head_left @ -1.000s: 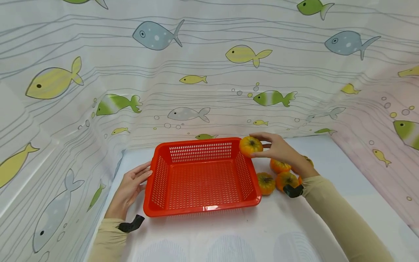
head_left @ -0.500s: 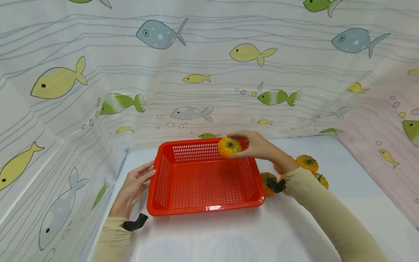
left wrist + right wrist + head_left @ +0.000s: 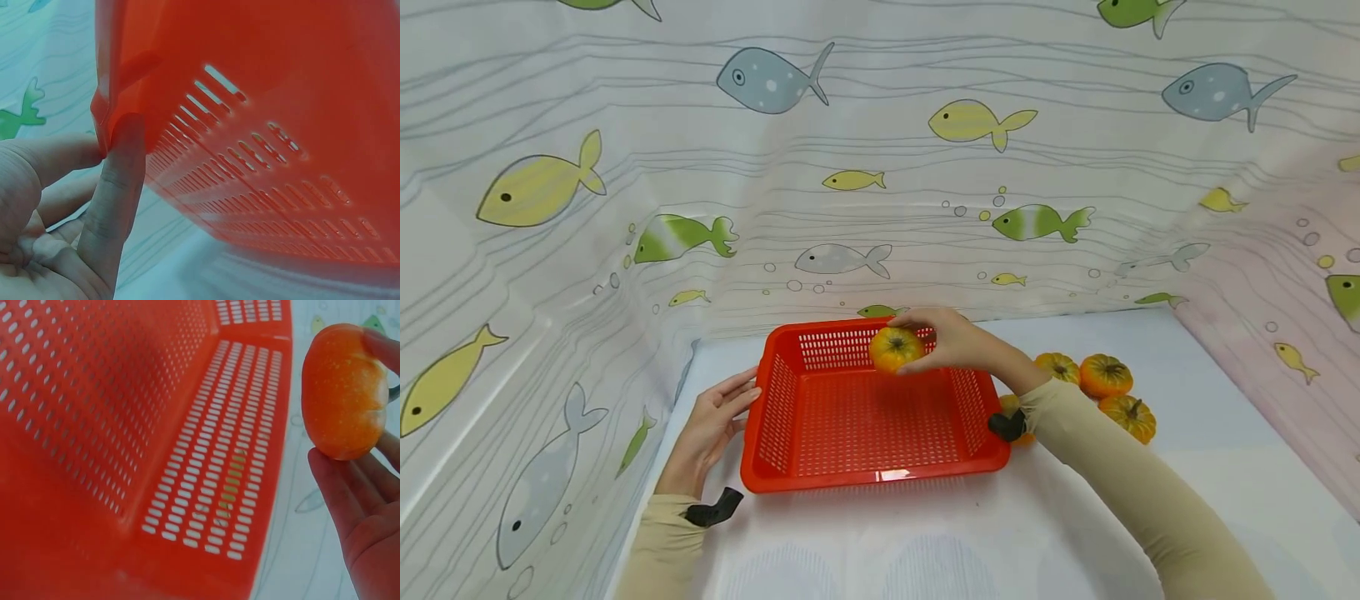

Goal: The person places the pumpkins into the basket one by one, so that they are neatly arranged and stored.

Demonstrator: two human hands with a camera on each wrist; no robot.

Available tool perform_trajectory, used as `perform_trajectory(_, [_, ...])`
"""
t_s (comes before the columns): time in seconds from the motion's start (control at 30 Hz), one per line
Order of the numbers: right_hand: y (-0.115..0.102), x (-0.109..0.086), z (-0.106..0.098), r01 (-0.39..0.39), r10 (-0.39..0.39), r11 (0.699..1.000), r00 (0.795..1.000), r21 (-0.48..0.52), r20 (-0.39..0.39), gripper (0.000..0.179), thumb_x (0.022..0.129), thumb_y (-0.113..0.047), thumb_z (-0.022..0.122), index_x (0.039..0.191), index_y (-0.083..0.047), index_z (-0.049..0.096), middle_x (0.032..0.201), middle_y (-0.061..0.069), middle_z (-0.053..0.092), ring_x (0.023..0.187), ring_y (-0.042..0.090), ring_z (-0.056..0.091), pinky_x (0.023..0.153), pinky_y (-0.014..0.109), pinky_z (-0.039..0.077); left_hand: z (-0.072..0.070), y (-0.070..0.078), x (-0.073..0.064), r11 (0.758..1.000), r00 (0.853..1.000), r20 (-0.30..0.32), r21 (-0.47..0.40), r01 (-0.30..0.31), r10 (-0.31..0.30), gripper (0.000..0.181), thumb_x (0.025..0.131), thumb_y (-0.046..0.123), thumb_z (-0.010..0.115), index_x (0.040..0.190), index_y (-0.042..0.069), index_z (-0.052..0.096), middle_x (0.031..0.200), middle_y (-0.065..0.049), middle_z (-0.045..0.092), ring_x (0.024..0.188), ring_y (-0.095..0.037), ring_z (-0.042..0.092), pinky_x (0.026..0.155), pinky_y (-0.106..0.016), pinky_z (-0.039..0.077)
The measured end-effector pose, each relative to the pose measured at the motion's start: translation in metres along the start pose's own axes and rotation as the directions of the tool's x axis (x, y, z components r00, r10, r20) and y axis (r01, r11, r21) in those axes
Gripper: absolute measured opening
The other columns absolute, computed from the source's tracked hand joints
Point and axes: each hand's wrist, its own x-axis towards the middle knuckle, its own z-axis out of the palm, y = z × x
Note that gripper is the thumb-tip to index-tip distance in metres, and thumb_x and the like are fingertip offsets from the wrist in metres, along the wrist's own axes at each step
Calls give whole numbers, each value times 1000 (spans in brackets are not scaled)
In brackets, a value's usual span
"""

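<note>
Holding a pumpkin point(image 3: 892, 350) over the red basket point(image 3: 865, 425), right hand point(image 3: 953, 338); pinching basket rim point(image 3: 820, 482), left hand point(image 3: 706, 423).

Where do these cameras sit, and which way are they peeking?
Head: worn on the head, facing forward and down at the red basket and fish-covered wall; the left grip, right grip and both sleeves show.
Left wrist: worn there, facing the basket's slotted side; only the left grip shows.
Right wrist: worn there, facing the basket's inside and the held pumpkin; only the right grip shows.
Shared: all see the basket; head and right wrist share the pumpkin.
</note>
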Motion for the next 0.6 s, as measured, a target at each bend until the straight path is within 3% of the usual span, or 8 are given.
perform_trajectory(0.33, [-11,28,12,15,-12,997,999,-77,42,68,80,-37,89,139,-17,63,133,-3,66,118,15,60,97,31,57,5,9,3,1000,1000,-13,1,-19,19,67,100,21,70,158,3,40,109,13,73,92,-5,72,73,-23,62])
perform_trajectory(0.6, [-8,48,39,58,-49,992,996,-111,78,66,79,-37,90,136,-14,65,131,0,67,117,15,60,98,30,55,3,1,-6,1000,999,-30,20,15,-14,66,100,20,69,157,4,41,108,13,73,93,-5,71,72,-23,61])
